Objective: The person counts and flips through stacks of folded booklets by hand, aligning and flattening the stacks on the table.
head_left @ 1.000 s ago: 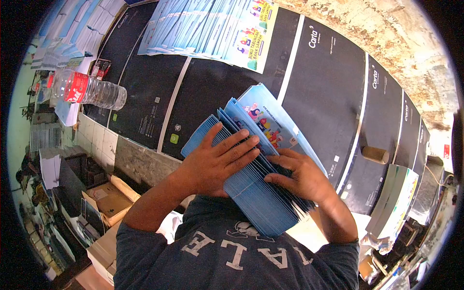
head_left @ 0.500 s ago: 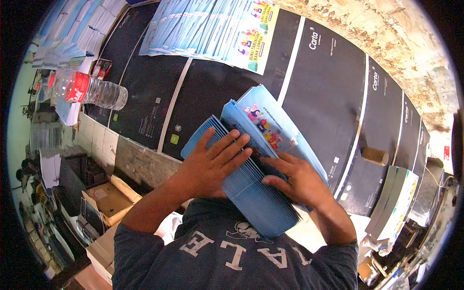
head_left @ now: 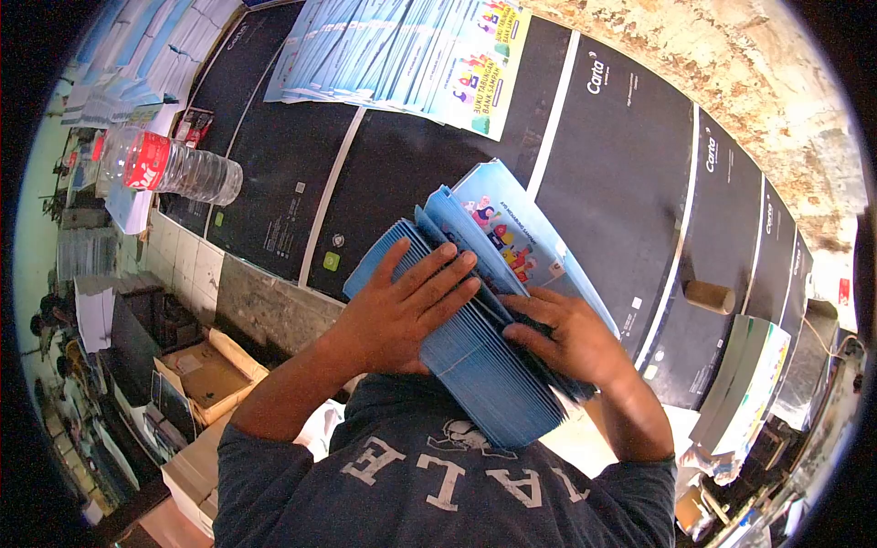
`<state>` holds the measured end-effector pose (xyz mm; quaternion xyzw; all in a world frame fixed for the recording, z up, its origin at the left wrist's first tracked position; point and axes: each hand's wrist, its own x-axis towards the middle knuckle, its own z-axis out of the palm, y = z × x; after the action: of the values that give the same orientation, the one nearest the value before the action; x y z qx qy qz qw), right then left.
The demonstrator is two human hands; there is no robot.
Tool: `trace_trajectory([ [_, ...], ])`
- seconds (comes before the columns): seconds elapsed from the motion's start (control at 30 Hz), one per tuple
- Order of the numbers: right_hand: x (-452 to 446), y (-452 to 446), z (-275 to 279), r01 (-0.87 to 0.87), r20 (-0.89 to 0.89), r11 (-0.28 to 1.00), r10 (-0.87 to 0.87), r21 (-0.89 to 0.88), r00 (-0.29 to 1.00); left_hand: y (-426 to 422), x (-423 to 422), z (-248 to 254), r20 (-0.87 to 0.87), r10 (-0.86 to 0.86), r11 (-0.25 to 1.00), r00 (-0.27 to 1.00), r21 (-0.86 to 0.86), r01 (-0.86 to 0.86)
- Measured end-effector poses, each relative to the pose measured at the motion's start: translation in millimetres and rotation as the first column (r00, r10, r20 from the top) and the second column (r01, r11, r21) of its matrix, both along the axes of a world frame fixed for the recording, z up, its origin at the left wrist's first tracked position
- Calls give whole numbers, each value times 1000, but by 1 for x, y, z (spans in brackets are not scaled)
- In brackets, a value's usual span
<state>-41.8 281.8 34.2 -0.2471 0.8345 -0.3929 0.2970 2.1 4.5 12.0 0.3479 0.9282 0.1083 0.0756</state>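
Observation:
A thick fanned stack of blue booklets leans in front of my chest. My left hand lies across its upper face, fingers stretched out and apart; its thumb is hidden. Beside the stack, my right hand has thumb and fingers closed on a blue booklet lifted apart from the others. The fingertips are partly covered by the pages. Behind it lies another blue booklet with cartoon figures printed on its cover.
A black "Carta" table covering runs across the view. Overlapping booklets lie at the back. A plastic bottle lies to the left, with an open cardboard box below. At right are a brown cylinder and a booklet stack.
My right hand has shifted slightly, and the booklet in it has separated further from the stack, with a wider dark gap. My left hand has barely moved.

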Motion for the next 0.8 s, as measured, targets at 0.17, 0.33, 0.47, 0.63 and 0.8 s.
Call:
trace_trajectory([
  [0.17, 3, -5, 8, -10, -29, 999, 11, 40, 1000, 2, -2, -2, -5, 4, 998, 1000, 62, -4],
  [0.33, 2, -4, 8, -42, -96, 998, 45, 36, 994, 2, -4, 0, -14, -3, 997, 1000, 74, 4],
  [0.47, 2, -3, 2, -40, -94, 998, 43, 38, 995, 3, -5, 0, -16, -4, 996, 1000, 87, 5],
  [0.63, 6, -3, -3, -55, -154, 998, 58, 22, 986, 2, -6, 1, -21, -9, 995, 1000, 102, 11],
  [0.8, 3, -7, 6, -74, -128, 996, 81, 56, 989, 3, -7, 0, -14, -11, 996, 1000, 86, 12],
])
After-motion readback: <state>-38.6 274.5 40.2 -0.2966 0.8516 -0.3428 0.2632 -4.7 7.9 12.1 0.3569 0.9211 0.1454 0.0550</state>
